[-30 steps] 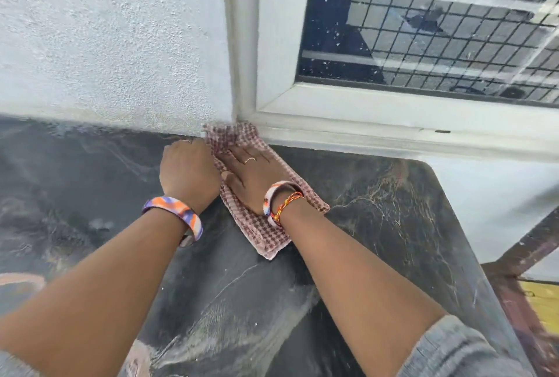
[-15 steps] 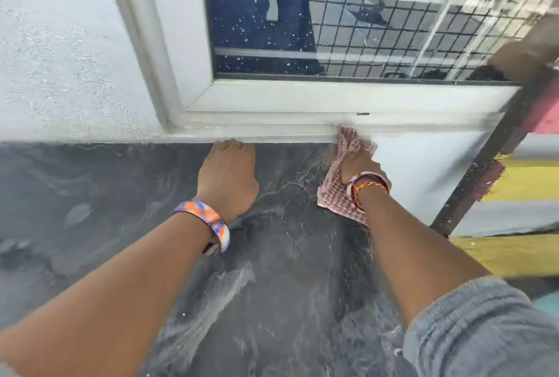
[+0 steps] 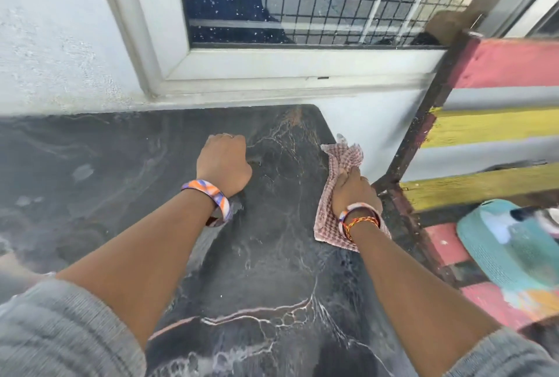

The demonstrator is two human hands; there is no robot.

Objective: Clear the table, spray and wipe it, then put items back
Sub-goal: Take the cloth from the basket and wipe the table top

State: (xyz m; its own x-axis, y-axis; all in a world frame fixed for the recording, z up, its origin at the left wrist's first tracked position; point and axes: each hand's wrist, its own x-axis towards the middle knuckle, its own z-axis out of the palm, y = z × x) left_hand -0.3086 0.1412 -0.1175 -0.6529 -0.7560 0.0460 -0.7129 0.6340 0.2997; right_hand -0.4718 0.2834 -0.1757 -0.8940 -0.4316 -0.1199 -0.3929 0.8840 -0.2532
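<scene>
The right hand [image 3: 354, 192] grips a red-and-white checked cloth [image 3: 338, 195] at the right edge of the dark marbled table [image 3: 266, 261]; the left hand [image 3: 223, 161], fingers curled and holding nothing, rests near the far right corner.

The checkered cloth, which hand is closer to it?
Right. The right hand grips the checkered cloth at the table's right edge. The left hand rests on the tabletop, apart from the cloth.

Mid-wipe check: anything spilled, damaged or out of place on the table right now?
Nothing spilled or damaged stands out. The table shows wet streaks from wiping. The right hand grips the cloth at the right edge, slightly overhanging; the left hand rests curled.
</scene>
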